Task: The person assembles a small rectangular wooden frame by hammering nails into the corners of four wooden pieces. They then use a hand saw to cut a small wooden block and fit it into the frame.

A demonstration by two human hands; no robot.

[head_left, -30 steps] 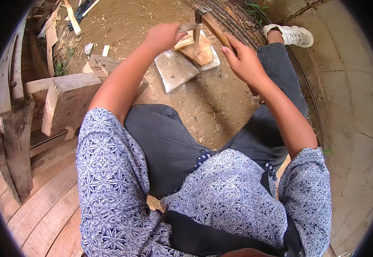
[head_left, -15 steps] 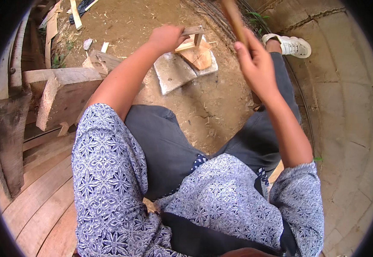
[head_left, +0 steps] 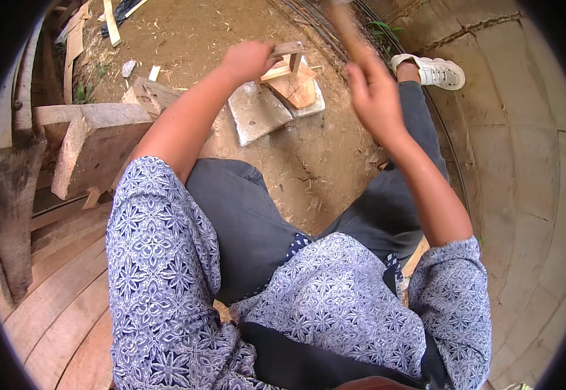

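My left hand [head_left: 247, 60] is closed around one end of a small wooden frame [head_left: 288, 48], made of short strips joined at a corner. The frame rests on a flat wood block [head_left: 300, 90], which lies on pale stone slabs [head_left: 260, 116] on the ground. To the right, my right hand [head_left: 375, 94] grips the wooden handle of a hammer [head_left: 350, 34], raised and blurred by motion. Only a sliver of the grey hammer head shows at the top edge. The hammer and the frame are apart.
Rough timber beams [head_left: 104, 146] and stacked planks [head_left: 68, 286] stand close on my left. A block wall [head_left: 510, 162] curves up on the right. Dark rods [head_left: 309, 23] lie along the wall's foot. Wood chips and offcuts are scattered over the dirt floor [head_left: 192, 39].
My right hand and the hammer have shifted slightly left and a little down. The left hand keeps its hold on the frame; the whole view has moved slightly.
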